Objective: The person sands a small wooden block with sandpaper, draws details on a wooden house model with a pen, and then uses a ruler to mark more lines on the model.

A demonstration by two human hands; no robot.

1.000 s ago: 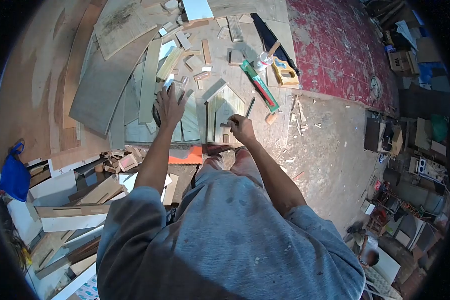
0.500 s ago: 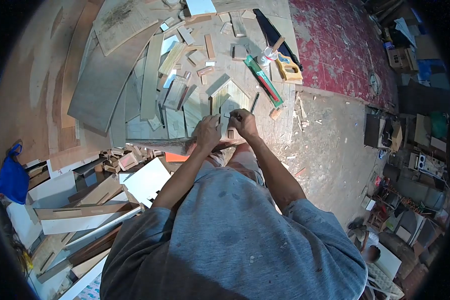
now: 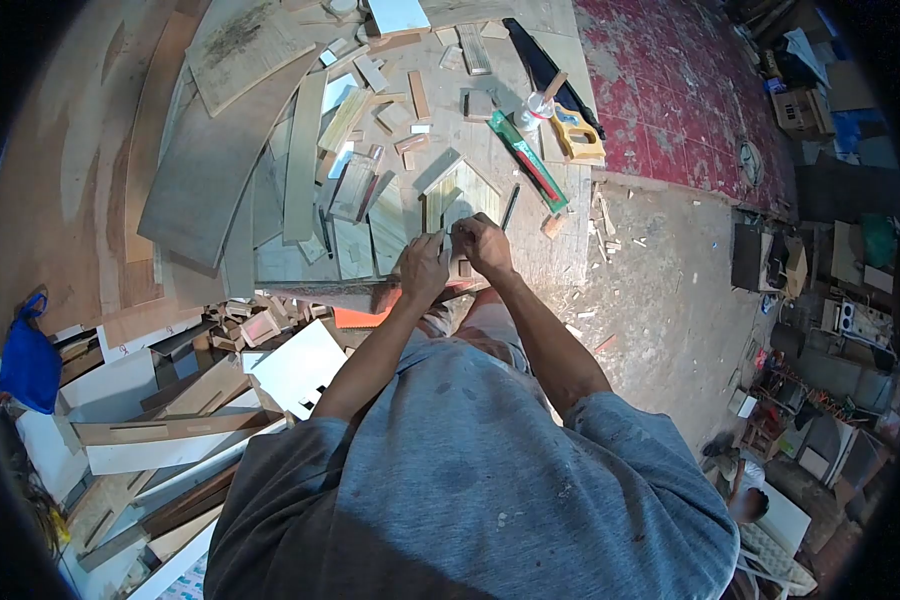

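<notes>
My left hand (image 3: 425, 266) is at the front edge of the workbench, its fingers closed on a small pale strip (image 3: 445, 246) that looks like wood. Close beside it, my right hand (image 3: 484, 246) has its fingers pinched together; whatever they hold is hidden. Just beyond both hands lies an angled wooden assembly (image 3: 478, 190) of pale boards. A dark, slim pencil-like stick (image 3: 511, 206) rests to the right of it. Left of the assembly are flat wooden pieces (image 3: 387, 222) and a small block with dark edges (image 3: 354, 188).
On the bench are a yellow-handled handsaw (image 3: 576, 134), a jar (image 3: 535, 110) with a stick in it, and a green and red package (image 3: 530, 165). Large boards (image 3: 205, 190) lie at left. Offcuts (image 3: 185, 440) pile below. A person (image 3: 746, 490) is at lower right.
My right hand has shifted slightly left and down, closer to my left hand. A thin item that showed at its fingertips is now hidden. The view has moved slightly.
</notes>
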